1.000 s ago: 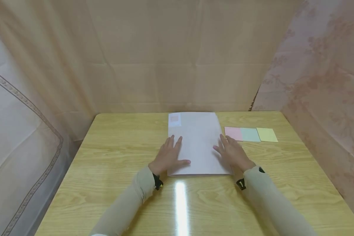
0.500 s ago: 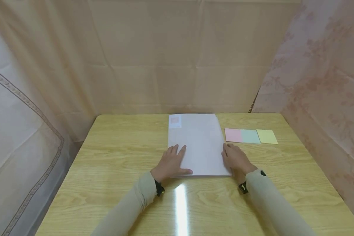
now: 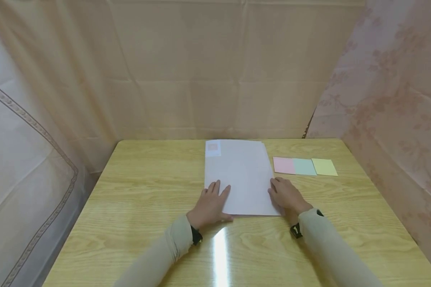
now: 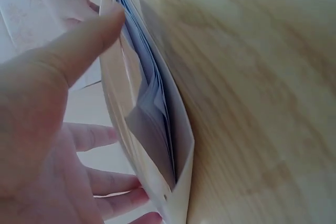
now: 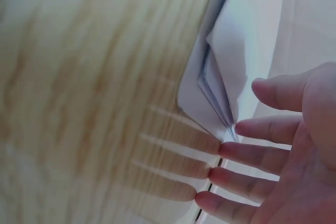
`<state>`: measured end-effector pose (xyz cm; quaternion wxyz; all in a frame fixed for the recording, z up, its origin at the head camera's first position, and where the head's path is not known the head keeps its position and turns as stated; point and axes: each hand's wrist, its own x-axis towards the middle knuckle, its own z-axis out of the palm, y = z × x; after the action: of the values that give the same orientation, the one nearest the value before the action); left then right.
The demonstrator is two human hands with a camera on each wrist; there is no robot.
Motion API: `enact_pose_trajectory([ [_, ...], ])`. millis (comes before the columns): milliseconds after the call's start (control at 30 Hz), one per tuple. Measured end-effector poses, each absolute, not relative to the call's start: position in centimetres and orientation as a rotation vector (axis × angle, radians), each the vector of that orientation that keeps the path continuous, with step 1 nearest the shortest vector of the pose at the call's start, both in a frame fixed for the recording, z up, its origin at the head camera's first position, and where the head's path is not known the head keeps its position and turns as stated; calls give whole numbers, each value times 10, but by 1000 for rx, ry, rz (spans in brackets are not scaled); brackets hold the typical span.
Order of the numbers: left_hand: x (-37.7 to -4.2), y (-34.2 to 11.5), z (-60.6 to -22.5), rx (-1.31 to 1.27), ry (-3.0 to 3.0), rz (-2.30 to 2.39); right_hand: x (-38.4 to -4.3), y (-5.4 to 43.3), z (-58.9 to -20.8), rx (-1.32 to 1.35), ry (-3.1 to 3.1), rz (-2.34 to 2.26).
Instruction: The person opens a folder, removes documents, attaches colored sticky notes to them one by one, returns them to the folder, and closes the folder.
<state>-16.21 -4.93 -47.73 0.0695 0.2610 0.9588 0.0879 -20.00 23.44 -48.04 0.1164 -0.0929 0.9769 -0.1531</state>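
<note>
A white folder (image 3: 242, 171) lies flat on the wooden table, a small label (image 3: 213, 148) at its far left corner. Sheets of paper (image 4: 152, 90) show inside its near edge in the left wrist view. My left hand (image 3: 210, 205) rests on the near left corner, fingers spread on the cover and thumb by the near edge. At the near right side is my right hand (image 3: 286, 196); in the right wrist view its extended fingers (image 5: 252, 156) lie beside the folder's edge, their tips close to the tabletop. The cover gapes slightly around the sheets there.
To the right of the folder, pink (image 3: 283, 165), green (image 3: 305, 166) and yellow (image 3: 324, 167) paper squares lie in a row on the table (image 3: 147, 179). A beige curtain (image 3: 183, 71) hangs behind, with patterned cloth (image 3: 398, 99) on the right.
Both hands have slid toward me along the folder. The right hand's fingers have drawn together at the right edge. My left thumb has moved from the cover to the near edge.
</note>
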Motion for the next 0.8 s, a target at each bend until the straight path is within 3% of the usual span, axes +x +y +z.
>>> enact_pose_trajectory([
  [333,-146,-49,-468,904,3088,163,-201,242,-478,-346,2830,-596],
  [800,-139,-58,-470,896,3114,338,-204,249,-466,-240,2776,-937],
])
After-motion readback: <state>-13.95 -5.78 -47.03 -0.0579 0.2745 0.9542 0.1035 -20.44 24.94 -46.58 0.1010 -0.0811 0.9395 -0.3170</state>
